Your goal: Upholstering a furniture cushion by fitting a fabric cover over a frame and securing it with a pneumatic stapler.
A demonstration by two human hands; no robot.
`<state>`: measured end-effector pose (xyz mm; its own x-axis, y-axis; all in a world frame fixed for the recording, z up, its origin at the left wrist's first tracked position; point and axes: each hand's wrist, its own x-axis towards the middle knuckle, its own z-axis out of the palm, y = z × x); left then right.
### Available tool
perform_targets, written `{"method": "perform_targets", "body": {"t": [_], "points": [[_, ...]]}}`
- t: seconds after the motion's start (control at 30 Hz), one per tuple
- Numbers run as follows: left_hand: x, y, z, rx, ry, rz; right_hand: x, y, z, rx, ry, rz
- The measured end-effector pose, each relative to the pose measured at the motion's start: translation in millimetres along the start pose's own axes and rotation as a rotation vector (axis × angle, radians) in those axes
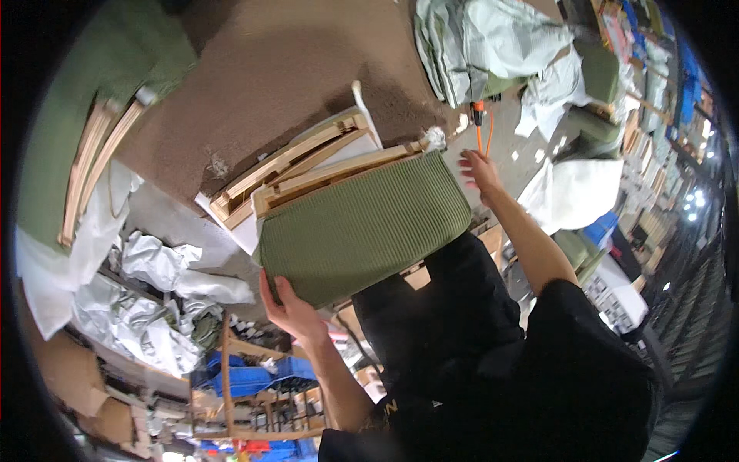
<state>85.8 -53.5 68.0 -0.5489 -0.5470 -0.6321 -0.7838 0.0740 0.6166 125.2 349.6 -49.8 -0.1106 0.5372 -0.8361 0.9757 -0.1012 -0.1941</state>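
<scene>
In front of me is an upholstered furniture piece (362, 223), covered in ribbed green fabric, with a wooden frame edge (346, 171) showing along its far side. My left hand (296, 312) grips its lower left corner, thumb on the fabric, the other fingers partly hidden. Just off the right end, my right hand (481, 173) holds nothing; its fingers are stretched out and slightly blurred. Behind the piece lies a second wooden frame (285, 165) with white lining. A tuft of white padding (436, 138) sticks out at the far right corner.
The brown work surface (269, 54) extends beyond the frames. An orange-and-black tool (478, 112) with an orange cord lies at the right, near plastic-wrapped pieces (508, 38). More green pieces with wooden slats (100, 162) stand at the left. White plastic sheeting (138, 316) and blue bins (246, 377) are lower left.
</scene>
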Motion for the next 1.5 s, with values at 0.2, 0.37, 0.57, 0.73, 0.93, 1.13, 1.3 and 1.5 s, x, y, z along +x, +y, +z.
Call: {"method": "perform_targets", "body": {"t": [0.2,0.37,0.57,0.73,0.93,1.13,1.3,1.5], "points": [[-5.3,41.7,-5.3,0.055,-0.051,-0.206,-4.5,31.5,85.2,1.183,-0.722,0.381],[-6.0,36.7,-37.1,0.020,-0.064,-0.595,-23.1,9.1,129.4,1.188,-0.702,0.328],[-25.7,50.0,39.7,0.946,0.079,0.510,-19.8,2.5,140.1,1.315,-0.798,0.392],[-92.5,63.7,178.2,1.343,-0.495,1.165,2.5,-18.9,121.8,1.337,-0.760,0.426],[-77.8,49.8,173.0,1.327,-0.395,1.185,-5.4,-29.9,70.7,0.534,-0.268,-0.492],[-76.0,43.5,171.1,1.338,-0.385,1.199,-43.4,-47.9,19.6,0.097,-0.022,-1.121],[-69.0,40.4,162.6,1.260,-0.422,1.325,-73.4,-53.4,-10.3,0.012,-0.170,-1.141],[-67.5,31.5,161.2,1.219,-0.370,1.309,-87.4,-63.6,-16.7,-0.072,-0.245,-1.137]]}}
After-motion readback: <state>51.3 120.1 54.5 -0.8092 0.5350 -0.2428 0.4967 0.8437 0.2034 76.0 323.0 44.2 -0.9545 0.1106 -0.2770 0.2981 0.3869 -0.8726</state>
